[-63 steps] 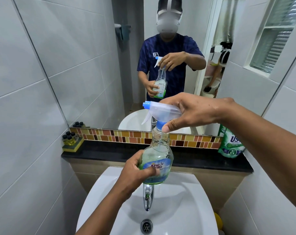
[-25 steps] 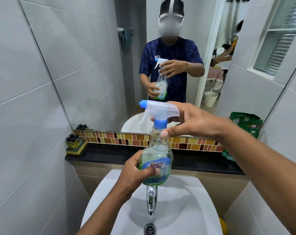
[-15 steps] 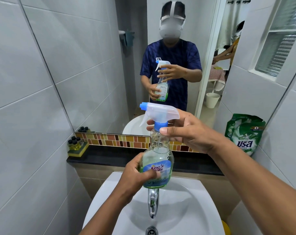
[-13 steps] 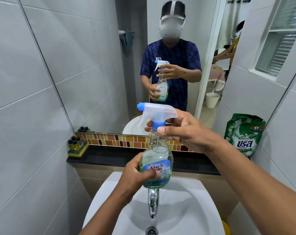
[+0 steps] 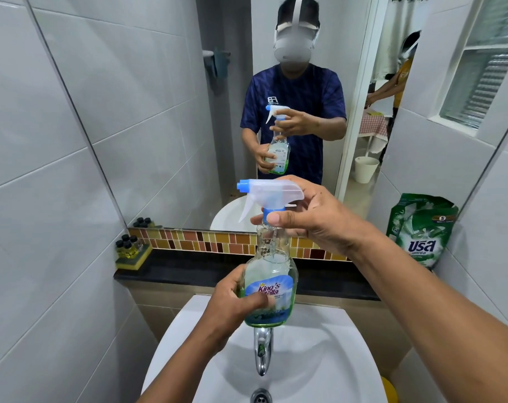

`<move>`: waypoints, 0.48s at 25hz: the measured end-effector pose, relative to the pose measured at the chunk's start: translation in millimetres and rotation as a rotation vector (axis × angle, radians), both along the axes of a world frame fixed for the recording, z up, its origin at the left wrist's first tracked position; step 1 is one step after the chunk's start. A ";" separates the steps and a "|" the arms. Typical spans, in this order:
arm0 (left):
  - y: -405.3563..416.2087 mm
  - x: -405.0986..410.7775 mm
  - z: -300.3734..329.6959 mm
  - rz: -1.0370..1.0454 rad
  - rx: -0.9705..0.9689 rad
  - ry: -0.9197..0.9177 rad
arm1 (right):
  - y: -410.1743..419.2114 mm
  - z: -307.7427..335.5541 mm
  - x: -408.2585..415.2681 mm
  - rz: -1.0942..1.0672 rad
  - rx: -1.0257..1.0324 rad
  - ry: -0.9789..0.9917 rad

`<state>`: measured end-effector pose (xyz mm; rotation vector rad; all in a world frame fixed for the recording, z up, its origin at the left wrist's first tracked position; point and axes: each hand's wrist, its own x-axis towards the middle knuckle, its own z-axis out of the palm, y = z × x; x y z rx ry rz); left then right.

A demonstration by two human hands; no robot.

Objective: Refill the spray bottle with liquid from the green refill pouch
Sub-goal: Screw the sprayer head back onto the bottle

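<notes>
A clear spray bottle (image 5: 271, 274) with a blue label and a little green liquid at the bottom is held upright above the sink. My left hand (image 5: 232, 305) grips its lower body. My right hand (image 5: 314, 218) pinches the blue collar under the white trigger head (image 5: 270, 191), whose nozzle points left. The green refill pouch (image 5: 421, 231) stands upright on the black ledge at the right, apart from both hands.
A white sink (image 5: 319, 359) with a chrome tap (image 5: 261, 350) lies below the bottle. The black ledge (image 5: 188, 271) holds a sponge with small dark-capped bottles (image 5: 130, 248) at the left. A mirror (image 5: 159, 112) covers the wall ahead.
The view tilted up and shifted right, bringing the whole pouch into sight. My right hand's fingers shifted around the blue collar; the trigger head has turned slightly. The bottle stays over the tap.
</notes>
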<state>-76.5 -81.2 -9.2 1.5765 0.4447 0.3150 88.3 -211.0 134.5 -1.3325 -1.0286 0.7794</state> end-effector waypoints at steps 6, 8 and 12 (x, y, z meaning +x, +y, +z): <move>1.3 1.1 -1.4 -0.012 0.001 0.009 | -2.5 3.3 9.8 0.118 -0.054 -0.009; 0.1 1.9 -1.6 -0.014 -0.006 0.010 | 1.5 1.2 10.2 0.070 -0.041 -0.027; 1.5 3.3 -2.0 -0.012 -0.010 0.010 | -0.4 2.1 16.4 0.115 -0.079 -0.004</move>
